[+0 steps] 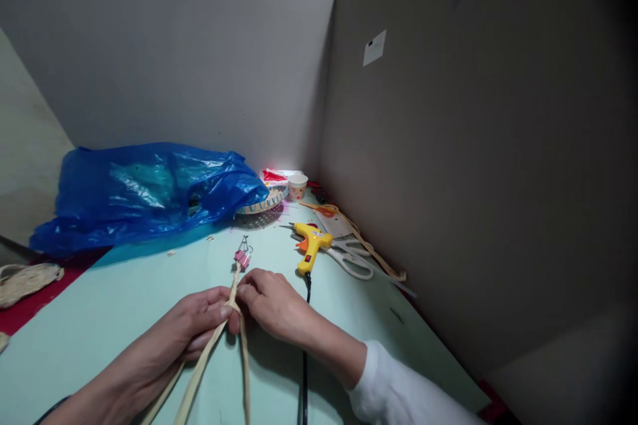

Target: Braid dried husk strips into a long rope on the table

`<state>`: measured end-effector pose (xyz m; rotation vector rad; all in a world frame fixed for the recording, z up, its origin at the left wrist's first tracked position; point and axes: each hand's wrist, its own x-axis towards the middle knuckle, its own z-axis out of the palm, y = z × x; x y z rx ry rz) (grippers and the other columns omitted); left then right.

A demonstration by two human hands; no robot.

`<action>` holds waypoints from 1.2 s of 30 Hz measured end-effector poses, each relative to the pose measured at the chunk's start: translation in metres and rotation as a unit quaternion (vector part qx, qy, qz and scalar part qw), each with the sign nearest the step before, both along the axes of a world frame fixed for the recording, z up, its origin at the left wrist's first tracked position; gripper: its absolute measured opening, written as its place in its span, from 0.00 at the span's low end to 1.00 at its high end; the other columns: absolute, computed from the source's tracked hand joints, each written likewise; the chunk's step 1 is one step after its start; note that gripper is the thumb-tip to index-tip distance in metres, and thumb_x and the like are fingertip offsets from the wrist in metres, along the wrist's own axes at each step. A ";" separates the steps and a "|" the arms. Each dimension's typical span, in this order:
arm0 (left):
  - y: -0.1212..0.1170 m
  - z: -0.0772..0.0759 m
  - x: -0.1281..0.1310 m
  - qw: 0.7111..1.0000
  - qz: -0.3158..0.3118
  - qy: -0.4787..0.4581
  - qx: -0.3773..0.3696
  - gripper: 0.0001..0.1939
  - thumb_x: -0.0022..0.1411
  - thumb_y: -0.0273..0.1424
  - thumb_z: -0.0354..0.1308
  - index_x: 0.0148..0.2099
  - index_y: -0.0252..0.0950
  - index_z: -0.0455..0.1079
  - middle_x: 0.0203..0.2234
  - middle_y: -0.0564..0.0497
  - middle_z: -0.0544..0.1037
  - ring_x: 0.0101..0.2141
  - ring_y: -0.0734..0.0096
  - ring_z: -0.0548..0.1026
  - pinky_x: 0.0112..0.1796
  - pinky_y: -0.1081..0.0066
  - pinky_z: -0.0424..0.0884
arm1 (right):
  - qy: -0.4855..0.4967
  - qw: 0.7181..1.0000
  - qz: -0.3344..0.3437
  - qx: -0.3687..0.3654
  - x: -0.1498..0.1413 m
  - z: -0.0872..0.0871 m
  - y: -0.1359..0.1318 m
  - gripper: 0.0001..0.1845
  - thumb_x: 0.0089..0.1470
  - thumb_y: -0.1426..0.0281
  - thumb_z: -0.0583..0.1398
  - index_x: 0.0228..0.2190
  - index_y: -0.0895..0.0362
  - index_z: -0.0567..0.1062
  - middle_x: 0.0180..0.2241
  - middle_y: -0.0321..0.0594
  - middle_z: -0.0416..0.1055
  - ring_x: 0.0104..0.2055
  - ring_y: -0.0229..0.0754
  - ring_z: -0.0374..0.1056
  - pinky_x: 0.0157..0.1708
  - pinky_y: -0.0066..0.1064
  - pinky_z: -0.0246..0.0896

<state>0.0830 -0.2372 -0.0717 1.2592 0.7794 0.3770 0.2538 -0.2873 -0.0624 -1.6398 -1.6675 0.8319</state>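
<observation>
Pale straw-coloured strips [203, 364] run from the near edge up to a pink binder clip [242, 257], which grips their far end. Below the clip they form a short narrow braid [234, 283]. My left hand [207, 319] is closed around the strips where they part, thumb on top. Close beside it, my right hand [266, 295] pinches at the braid's right side, its fingertips partly hidden. Three loose strip ends hang toward me, one of them passing under my left hand.
A yellow glue gun [312, 246] with a black cord lies right of the clip, beside white-handled scissors [353, 260]. Behind are a blue plastic bag [149, 192], a woven basket [264, 202] and a paper cup [298, 187]. Grey panels [448, 146] enclose the table's back and right.
</observation>
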 end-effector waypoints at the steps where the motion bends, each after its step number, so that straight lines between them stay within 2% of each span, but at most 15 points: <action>1: 0.001 -0.001 0.000 1.000 -0.005 -0.017 -0.015 0.18 0.57 0.44 0.68 0.35 0.34 0.70 0.16 0.64 0.59 0.17 0.86 0.42 0.19 0.78 0.39 | -0.009 1.000 -0.006 -0.001 0.000 -0.001 0.000 0.13 0.60 0.69 0.52 0.32 0.58 0.74 0.33 0.44 0.77 0.36 0.43 0.70 0.34 0.30 0.57; 4: 0.002 -0.005 0.000 0.999 0.006 -0.041 -0.032 0.20 0.55 0.43 0.70 0.40 0.35 0.67 0.22 0.57 0.75 0.16 0.89 0.44 0.19 0.77 0.37 | 0.002 1.000 -0.011 -0.004 -0.002 -0.002 -0.002 0.10 0.58 0.68 0.54 0.28 0.57 0.72 0.28 0.41 0.76 0.34 0.42 0.70 0.33 0.29 0.57; 6: 0.003 -0.007 0.000 0.999 0.002 -0.042 -0.024 0.22 0.55 0.44 0.70 0.41 0.35 0.66 0.24 0.52 0.79 0.15 0.89 0.46 0.19 0.77 0.37 | 0.058 0.998 0.026 -0.024 -0.003 -0.002 -0.004 0.10 0.57 0.70 0.53 0.26 0.57 0.71 0.24 0.38 0.74 0.31 0.41 0.71 0.34 0.28 0.59; 8: 0.004 -0.008 -0.001 0.999 -0.006 -0.043 -0.017 0.23 0.55 0.44 0.69 0.41 0.35 0.64 0.23 0.51 0.80 0.15 0.89 0.46 0.19 0.77 0.37 | 0.114 0.989 0.069 -0.065 -0.004 -0.001 -0.004 0.12 0.57 0.72 0.51 0.25 0.57 0.71 0.21 0.36 0.71 0.27 0.38 0.71 0.33 0.26 0.62; 10: 0.004 -0.008 -0.001 0.999 0.000 -0.036 -0.015 0.24 0.54 0.44 0.69 0.42 0.36 0.63 0.23 0.53 0.79 0.15 0.89 0.46 0.19 0.77 0.37 | 0.111 0.988 0.068 -0.088 -0.004 -0.001 -0.004 0.11 0.57 0.73 0.52 0.25 0.57 0.70 0.22 0.36 0.70 0.24 0.36 0.67 0.29 0.26 0.60; 14: 0.003 -0.007 -0.001 1.000 0.013 -0.004 0.001 0.25 0.53 0.45 0.69 0.42 0.37 0.62 0.21 0.59 0.75 0.16 0.87 0.45 0.19 0.77 0.37 | 0.014 1.000 -0.001 -0.021 -0.006 -0.004 -0.001 0.08 0.55 0.72 0.55 0.24 0.57 0.68 0.25 0.35 0.68 0.28 0.36 0.61 0.28 0.26 0.50; 18: 0.007 -0.013 -0.001 0.995 -0.016 0.036 0.096 0.18 0.57 0.46 0.61 0.37 0.40 0.60 0.18 0.59 0.74 0.15 0.82 0.48 0.19 0.75 0.42 | 0.022 1.000 -0.007 -0.011 -0.008 -0.009 0.001 0.13 0.55 0.72 0.57 0.19 0.57 0.66 0.18 0.30 0.57 0.24 0.34 0.54 0.25 0.27 0.45; 20: 0.009 -0.013 -0.003 0.978 -0.032 0.085 0.188 0.14 0.60 0.44 0.57 0.35 0.40 0.61 0.20 0.56 0.76 0.17 0.78 0.54 0.21 0.74 0.48 | 0.034 0.999 -0.021 -0.015 -0.009 -0.010 0.001 0.13 0.54 0.73 0.57 0.19 0.58 0.67 0.17 0.29 0.57 0.23 0.33 0.53 0.24 0.26 0.45; 21: 0.011 -0.011 -0.005 0.960 -0.036 0.124 0.247 0.12 0.61 0.43 0.55 0.34 0.40 0.62 0.21 0.54 0.77 0.19 0.75 0.59 0.23 0.73 0.51 | 0.033 0.999 -0.028 -0.011 -0.010 -0.010 0.000 0.12 0.54 0.74 0.57 0.19 0.58 0.68 0.17 0.29 0.57 0.23 0.33 0.54 0.24 0.26 0.45; 23: 0.013 -0.004 -0.007 0.907 -0.032 0.211 0.363 0.13 0.63 0.40 0.51 0.29 0.39 0.65 0.23 0.52 0.77 0.25 0.69 0.66 0.28 0.71 0.56 | 0.019 0.999 -0.036 0.007 -0.012 -0.010 -0.002 0.11 0.53 0.75 0.57 0.20 0.58 0.69 0.17 0.29 0.59 0.23 0.33 0.55 0.25 0.26 0.46; 25: 0.011 0.004 -0.007 0.859 -0.027 0.275 0.430 0.15 0.63 0.39 0.48 0.26 0.39 0.65 0.23 0.52 0.74 0.28 0.65 0.69 0.31 0.68 0.57 | -0.005 0.999 -0.039 0.029 -0.014 -0.010 -0.004 0.11 0.54 0.75 0.57 0.20 0.57 0.69 0.17 0.30 0.61 0.23 0.33 0.55 0.26 0.26 0.46; 27: 0.006 0.010 -0.003 0.846 -0.022 0.300 0.441 0.16 0.63 0.39 0.47 0.25 0.39 0.63 0.22 0.52 0.73 0.27 0.64 0.69 0.31 0.68 0.57 | -0.029 0.997 -0.050 0.051 -0.016 -0.010 -0.006 0.12 0.53 0.76 0.57 0.19 0.57 0.67 0.17 0.30 0.59 0.23 0.33 0.53 0.26 0.27 0.44; 31: -0.016 0.009 0.007 0.851 -0.005 0.299 0.432 0.16 0.65 0.35 0.41 0.26 0.41 0.61 0.22 0.51 0.74 0.26 0.63 0.71 0.31 0.67 0.60 | -0.020 0.996 -0.059 0.062 -0.017 -0.012 -0.008 0.13 0.52 0.77 0.57 0.18 0.57 0.65 0.17 0.29 0.57 0.22 0.33 0.51 0.25 0.28 0.43; 34: -0.036 0.002 0.013 0.842 -0.017 0.307 0.444 0.17 0.67 0.33 0.39 0.31 0.41 0.66 0.26 0.47 0.79 0.29 0.60 0.76 0.33 0.65 0.64 | 0.022 0.998 -0.045 0.048 -0.014 -0.014 -0.008 0.13 0.52 0.75 0.57 0.18 0.57 0.67 0.17 0.30 0.58 0.22 0.33 0.53 0.25 0.26 0.46; 36: -0.047 -0.003 0.015 0.832 -0.030 0.311 0.459 0.18 0.67 0.30 0.39 0.36 0.40 0.70 0.31 0.44 0.81 0.33 0.57 0.79 0.36 0.64 0.67 | 0.059 0.997 -0.032 0.034 -0.012 -0.014 -0.007 0.13 0.53 0.74 0.56 0.18 0.57 0.70 0.17 0.31 0.62 0.23 0.34 0.57 0.26 0.25 0.49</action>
